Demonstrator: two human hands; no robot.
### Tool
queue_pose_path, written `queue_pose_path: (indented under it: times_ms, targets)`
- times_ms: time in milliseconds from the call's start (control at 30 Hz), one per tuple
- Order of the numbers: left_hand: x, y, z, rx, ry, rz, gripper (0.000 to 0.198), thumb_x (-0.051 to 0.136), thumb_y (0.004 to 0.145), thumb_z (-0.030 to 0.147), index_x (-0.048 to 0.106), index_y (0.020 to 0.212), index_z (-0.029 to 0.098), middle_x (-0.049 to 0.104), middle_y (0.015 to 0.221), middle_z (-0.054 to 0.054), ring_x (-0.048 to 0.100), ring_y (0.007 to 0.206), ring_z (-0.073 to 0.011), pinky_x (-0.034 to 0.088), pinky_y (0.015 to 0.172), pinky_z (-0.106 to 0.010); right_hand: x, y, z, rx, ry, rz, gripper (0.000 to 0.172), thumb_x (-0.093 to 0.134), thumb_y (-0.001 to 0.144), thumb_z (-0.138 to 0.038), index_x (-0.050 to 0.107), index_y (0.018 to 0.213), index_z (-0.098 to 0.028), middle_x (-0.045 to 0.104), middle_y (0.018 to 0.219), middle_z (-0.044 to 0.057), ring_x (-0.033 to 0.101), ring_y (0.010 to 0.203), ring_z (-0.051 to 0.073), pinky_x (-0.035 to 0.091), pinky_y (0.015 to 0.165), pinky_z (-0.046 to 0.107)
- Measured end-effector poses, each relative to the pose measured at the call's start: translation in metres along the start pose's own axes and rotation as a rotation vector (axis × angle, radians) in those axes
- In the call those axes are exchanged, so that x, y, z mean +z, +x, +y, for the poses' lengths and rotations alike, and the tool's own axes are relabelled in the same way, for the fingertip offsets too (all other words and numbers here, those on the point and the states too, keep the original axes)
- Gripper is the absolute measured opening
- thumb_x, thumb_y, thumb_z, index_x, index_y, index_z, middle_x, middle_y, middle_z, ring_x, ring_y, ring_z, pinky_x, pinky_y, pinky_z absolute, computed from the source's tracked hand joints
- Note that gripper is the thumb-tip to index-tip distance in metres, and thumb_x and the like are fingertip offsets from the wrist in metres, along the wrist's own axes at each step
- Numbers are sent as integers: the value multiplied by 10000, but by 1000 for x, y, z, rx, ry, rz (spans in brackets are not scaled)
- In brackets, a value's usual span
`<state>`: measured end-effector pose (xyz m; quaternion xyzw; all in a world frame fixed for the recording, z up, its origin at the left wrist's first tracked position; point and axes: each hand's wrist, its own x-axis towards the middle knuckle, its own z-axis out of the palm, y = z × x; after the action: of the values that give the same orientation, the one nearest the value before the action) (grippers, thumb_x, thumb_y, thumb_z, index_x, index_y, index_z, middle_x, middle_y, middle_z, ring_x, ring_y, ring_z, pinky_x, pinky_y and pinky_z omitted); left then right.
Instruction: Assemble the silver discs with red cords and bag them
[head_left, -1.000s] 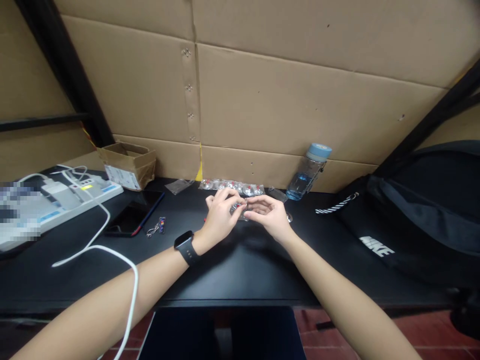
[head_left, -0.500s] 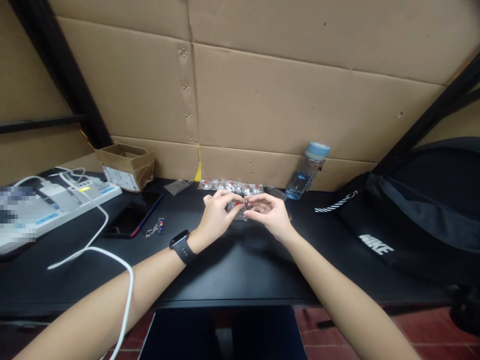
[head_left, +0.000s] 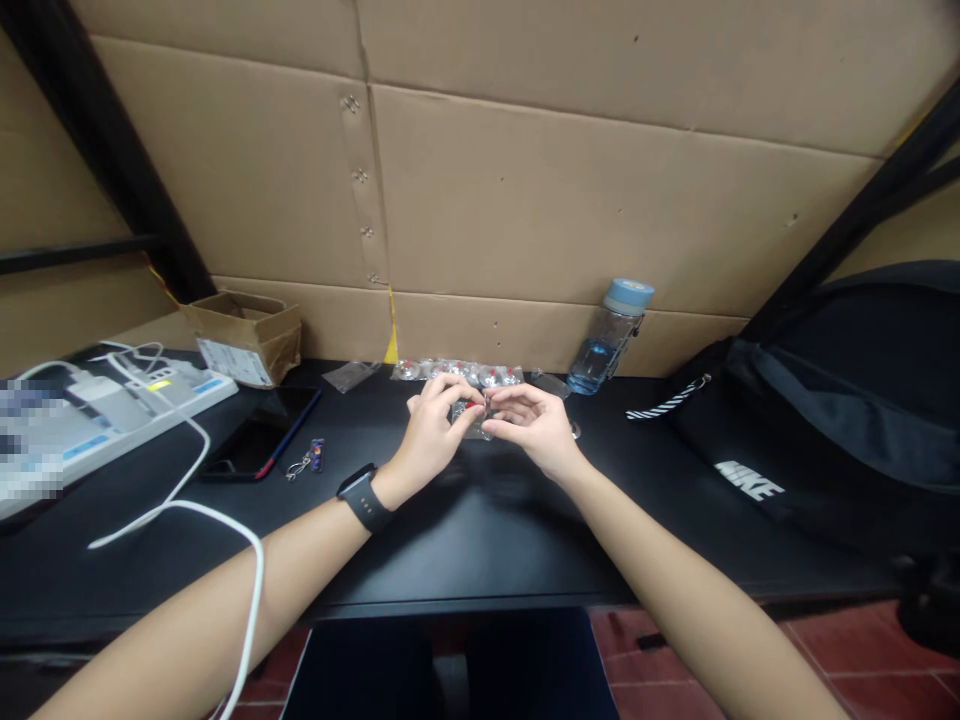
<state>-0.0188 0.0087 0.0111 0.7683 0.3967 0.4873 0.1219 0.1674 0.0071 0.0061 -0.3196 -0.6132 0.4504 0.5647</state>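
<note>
My left hand (head_left: pixel 435 430), with a black watch (head_left: pixel 364 498) on its wrist, is closed in a pinch above the desk. Facing it, my right hand (head_left: pixel 540 425) pinches from the other side, fingertips nearly touching the left ones. Between the fingertips is a small red and silver piece (head_left: pixel 472 405), mostly covered by the fingers; its kind is too small to make out. Clear crinkled plastic (head_left: pixel 474 430) shows just beneath the hands. Right behind them lies a row of several clear packets (head_left: pixel 457 371) with round silvery and red contents.
A blue-lidded bottle (head_left: pixel 609 340) stands at the back, left of a black backpack (head_left: pixel 847 400). On the left are an open cardboard box (head_left: pixel 247 335), a tablet (head_left: pixel 259 440), a keychain (head_left: pixel 315 457) and a power strip (head_left: pixel 97 435). A white cable (head_left: pixel 256 590) crosses my left forearm.
The whole view has shifted slightly. Both hands remain together at the small red and silver piece, with only slight finger movement.
</note>
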Motion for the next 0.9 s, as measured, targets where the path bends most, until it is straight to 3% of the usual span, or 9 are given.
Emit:
queue_pose_path:
  times_ms: [633,767,900]
  targets:
    - [-1,-1,-3,155,169,78,72,667,922,257,735,905,241,648,1034,-39,572,1053,-223,352,913,-393,2,1,2,-20,-88,8,341,927,588,-365,728,775,-161,705,1109,103,713,909,219,618,852,372]
    - [-6,1,-1,201,209,85,87,670,930,280,742,890,257,657,1030,-33,562,1092,-230,322,944,-411,-2,-1,-3,0,-142,-80,297,880,676,-399,746,822,-179,680,1164,90,707,958,222,600,904,374]
    - [-9,1,0,227,226,79,100,667,936,321,751,903,277,662,1045,-35,554,1111,-233,309,952,-421,-10,-1,-18,-81,-272,-259,250,722,868,-391,751,1050,-222,669,1187,86,674,1040,230,571,928,371]
